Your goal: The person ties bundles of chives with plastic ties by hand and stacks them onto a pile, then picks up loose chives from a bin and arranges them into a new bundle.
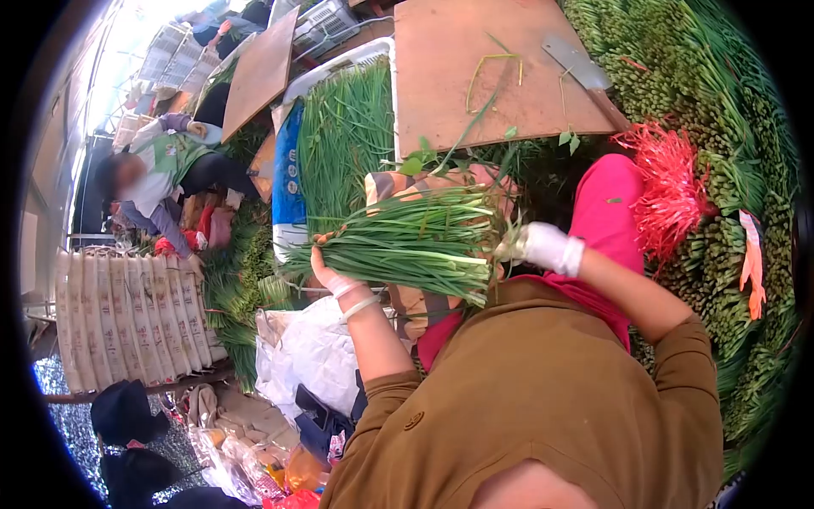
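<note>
A thick bundle of long green stalks lies crosswise in front of my chest, pale cut ends to the right. My left hand, with light bands at the wrist, is closed round its leafy left end; the bundle covers most of the fingers. My right hand, in a white glove, is beside the pale ends with its fingers drawn together. Its fingertips are soiled and blurred, and what they pinch is too unclear to name.
A wooden board ahead bears a cleaver. Left of it is a white crate of green stalks. Red plastic strips lie against stacked bundles at right. Another person bends at the left near a slatted pale stack.
</note>
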A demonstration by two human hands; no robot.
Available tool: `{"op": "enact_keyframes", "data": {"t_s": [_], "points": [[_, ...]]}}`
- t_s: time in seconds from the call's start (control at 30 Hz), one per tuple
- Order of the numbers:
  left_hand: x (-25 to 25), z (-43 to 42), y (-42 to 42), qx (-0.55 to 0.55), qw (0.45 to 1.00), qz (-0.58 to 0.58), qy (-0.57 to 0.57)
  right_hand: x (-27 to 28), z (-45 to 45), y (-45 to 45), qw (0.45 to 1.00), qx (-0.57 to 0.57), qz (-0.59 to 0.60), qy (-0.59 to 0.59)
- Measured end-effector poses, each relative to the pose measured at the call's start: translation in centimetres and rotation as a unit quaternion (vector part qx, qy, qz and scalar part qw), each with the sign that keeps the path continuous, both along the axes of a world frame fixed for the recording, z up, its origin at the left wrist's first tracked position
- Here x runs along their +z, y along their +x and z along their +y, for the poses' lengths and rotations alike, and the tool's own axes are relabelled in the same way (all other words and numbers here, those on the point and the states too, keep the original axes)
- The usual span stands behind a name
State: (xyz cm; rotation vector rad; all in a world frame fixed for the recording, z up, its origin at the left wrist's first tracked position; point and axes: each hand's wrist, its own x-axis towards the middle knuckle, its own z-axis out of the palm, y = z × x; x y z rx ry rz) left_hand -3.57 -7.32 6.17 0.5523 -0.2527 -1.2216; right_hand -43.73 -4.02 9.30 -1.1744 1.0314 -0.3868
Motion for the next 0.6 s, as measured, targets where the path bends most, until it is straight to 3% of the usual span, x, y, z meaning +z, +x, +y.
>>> {"op": "enact_keyframes", "data": {"t_s": [0.07,0.13,0.17,0.2,0.27,0.3,0.33,0.4,0.47,0.53,0.57,0.6], "points": [[0.9,-0.2,-0.9,-0.004,1.000,0.004,0.006,-3.0,0.8,2.7,0.990,-0.025,-0.002,0.140],[2.4,-0.1,-2.0,-0.013,0.999,-0.053,0.003,-2.7,1.2,5.0,0.970,-0.085,-0.159,0.160],[4.9,0.2,-3.2,-0.037,0.984,-0.163,-0.056,-0.4,1.2,5.4,0.960,-0.133,-0.176,0.170],[7.6,0.6,-4.4,-0.042,0.994,-0.089,-0.046,-0.3,1.1,5.1,0.959,-0.149,-0.190,0.150],[9.9,0.9,-3.8,-0.069,0.988,-0.064,-0.125,3.5,0.6,3.5,0.964,-0.131,-0.214,0.087],[9.1,1.2,-2.6,-0.027,0.992,-0.096,-0.071,4.8,0.2,2.6,0.955,-0.101,-0.276,0.029],[7.8,1.2,-2.1,-0.026,0.989,-0.125,-0.073,2.0,-0.3,2.4,0.947,-0.119,-0.299,-0.018],[4.9,0.4,-1.4,-0.032,0.979,-0.185,-0.081,0.4,-1.9,0.4,0.979,-0.063,-0.159,0.110],[1.7,0.8,-0.1,0.024,0.999,-0.035,-0.014,-1.4,-3.3,-2.5,0.947,-0.173,-0.252,0.100],[2.5,2.3,-1.0,0.007,0.999,-0.023,-0.025,3.9,-4.4,-4.5,0.864,-0.359,-0.343,0.087],[1.9,2.8,-0.7,0.017,1.000,-0.020,-0.012,3.2,-6.0,-6.7,0.877,-0.320,-0.357,0.036],[1.4,2.4,-0.5,0.023,1.000,-0.016,-0.008,4.9,-6.3,-6.8,0.912,-0.308,-0.269,-0.028]]}}
